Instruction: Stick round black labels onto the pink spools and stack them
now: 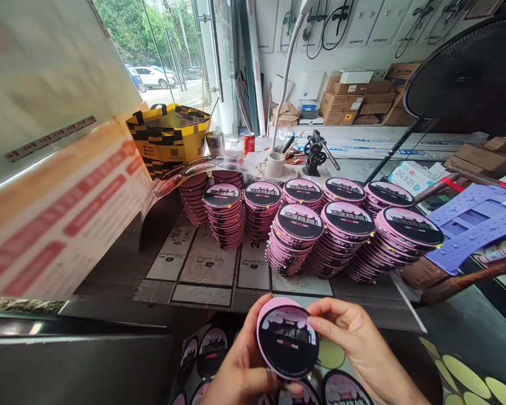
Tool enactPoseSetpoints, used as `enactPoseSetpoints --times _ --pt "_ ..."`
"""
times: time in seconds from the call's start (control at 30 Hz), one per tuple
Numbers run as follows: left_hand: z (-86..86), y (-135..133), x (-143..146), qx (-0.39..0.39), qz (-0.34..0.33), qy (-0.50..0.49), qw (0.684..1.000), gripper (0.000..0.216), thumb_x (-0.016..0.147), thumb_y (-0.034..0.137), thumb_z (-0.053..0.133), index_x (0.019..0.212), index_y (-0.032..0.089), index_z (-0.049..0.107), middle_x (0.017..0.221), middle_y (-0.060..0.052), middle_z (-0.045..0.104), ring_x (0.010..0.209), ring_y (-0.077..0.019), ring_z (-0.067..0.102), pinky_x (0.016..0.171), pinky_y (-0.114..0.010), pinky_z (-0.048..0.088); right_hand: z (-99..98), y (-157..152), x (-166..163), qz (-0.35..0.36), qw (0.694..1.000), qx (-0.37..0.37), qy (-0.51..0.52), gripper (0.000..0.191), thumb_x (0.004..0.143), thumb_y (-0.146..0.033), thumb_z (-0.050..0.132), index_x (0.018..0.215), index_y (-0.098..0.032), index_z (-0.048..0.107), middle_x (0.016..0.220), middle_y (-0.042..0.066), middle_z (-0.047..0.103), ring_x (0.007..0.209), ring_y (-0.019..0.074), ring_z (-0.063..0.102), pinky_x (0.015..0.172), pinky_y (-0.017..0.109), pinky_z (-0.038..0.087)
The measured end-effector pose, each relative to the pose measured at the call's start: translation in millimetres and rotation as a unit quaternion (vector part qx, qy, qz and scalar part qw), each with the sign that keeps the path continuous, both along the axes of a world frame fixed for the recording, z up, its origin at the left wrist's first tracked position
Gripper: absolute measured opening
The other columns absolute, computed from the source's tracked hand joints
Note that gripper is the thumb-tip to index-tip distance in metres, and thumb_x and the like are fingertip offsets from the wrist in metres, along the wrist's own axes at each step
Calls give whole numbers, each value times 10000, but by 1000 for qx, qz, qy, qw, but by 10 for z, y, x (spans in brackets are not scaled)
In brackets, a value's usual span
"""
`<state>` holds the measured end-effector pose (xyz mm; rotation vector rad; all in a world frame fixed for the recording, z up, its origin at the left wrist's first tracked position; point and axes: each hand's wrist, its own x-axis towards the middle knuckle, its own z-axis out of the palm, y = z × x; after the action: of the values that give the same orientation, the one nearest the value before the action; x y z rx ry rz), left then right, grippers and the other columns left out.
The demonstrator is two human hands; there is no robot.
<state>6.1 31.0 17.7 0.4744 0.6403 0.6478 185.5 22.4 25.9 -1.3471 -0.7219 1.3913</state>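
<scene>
My left hand (245, 360) grips a thick pink disc (281, 302) by its side, tilted up toward me. A round black-and-pink sticker (290, 343) covers most of its face, a little off centre. My right hand (348, 332) pinches the sticker's upper right edge between thumb and forefinger. Below both hands lies a sheet of similar round stickers (214, 344), with a bare yellowish circle (331, 354) where the backing shows. Farther up, several stacks of labelled pink discs (298, 236) stand on the table, small coloured beads showing along their rims.
The dark table (109, 264) has a tiled print. A yellow-and-black bag (168, 135), a red can (248, 144), a white cup (275, 165) and a black hand-cranked device (318, 152) stand behind the stacks. A purple plastic stool (474, 219) and a fan (468, 73) are right; a blurred printed sheet (59, 202) is left.
</scene>
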Motion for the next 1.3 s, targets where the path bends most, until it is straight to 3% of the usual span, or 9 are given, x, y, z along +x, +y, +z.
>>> enactPoseSetpoints --times 0.47,0.97,1.17,1.3 --pt "-55 -9 16 17 8 -19 1000 800 594 122 756 1276 330 395 1240 -59 531 860 -210 620 641 -317 539 -21 3 -8 -3 1000 -2 7 179 568 -316 786 631 -173 700 595 -2 650 550 109 526 549 211 423" --pt "-74 -13 3 22 3 -31 999 737 621 127 752 1243 367 439 1238 -43 540 903 -226 616 673 -326 533 -37 -4 -8 -4 999 10 -33 180 546 -322 776 604 -167 707 570 23 676 528 136 558 535 231 441" --pt "-117 -27 7 56 5 -23 998 727 632 182 754 1252 396 440 1204 -39 545 811 -192 616 668 -334 519 -71 -25 -2 -7 997 35 -70 125 597 -296 748 618 -180 709 582 18 682 544 138 581 542 216 455" --pt "-95 -52 37 119 32 15 992 658 671 240 729 1249 400 458 1237 -27 537 952 -214 579 743 -296 484 -93 -44 -37 -21 991 55 -119 91 609 -275 727 618 -187 706 593 25 688 561 165 617 550 225 483"
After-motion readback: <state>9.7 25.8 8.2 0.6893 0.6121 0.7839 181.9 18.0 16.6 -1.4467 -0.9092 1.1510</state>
